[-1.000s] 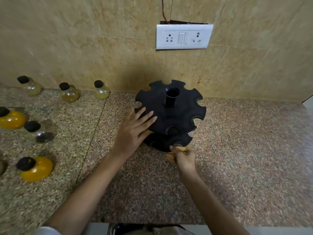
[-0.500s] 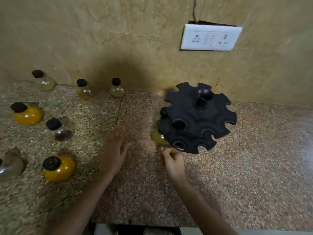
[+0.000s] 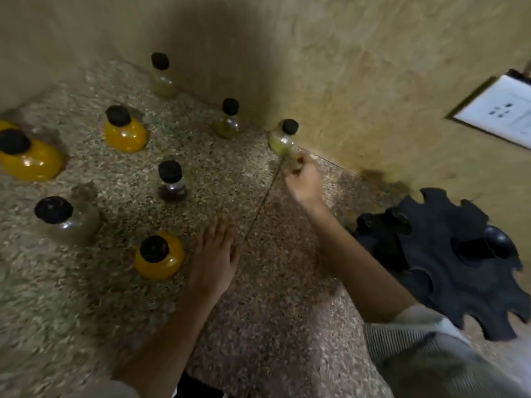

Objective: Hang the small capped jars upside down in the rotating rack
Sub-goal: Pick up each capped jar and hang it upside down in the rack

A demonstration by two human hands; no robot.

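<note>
Eight small black-capped glass jars [image 3: 171, 182] are standing upright on the speckled granite counter [image 3: 287, 311]. Your right hand [image 3: 304, 180] is reaching the pale yellow jar by the wall [image 3: 283, 142], its grip too blurred to tell. Your left hand [image 3: 214, 257] is lying flat, fingers straight. The next move is calling for lifting, inverting and slotting it into the black notched rotating rack [image 3: 448, 262].

1. Left hand [image 3: 214, 259]: palm down, fingers straight, pointing forward; left forearm [image 3: 161, 334] bare, running to the lower edge.
2. Right hand [image 3: 304, 180]: reached farther forward, fingers curled, blurred; grip cannot be told; right forearm [image 3: 353, 254] bare; light sleeve [image 3: 413, 317] at the elbow.
</note>
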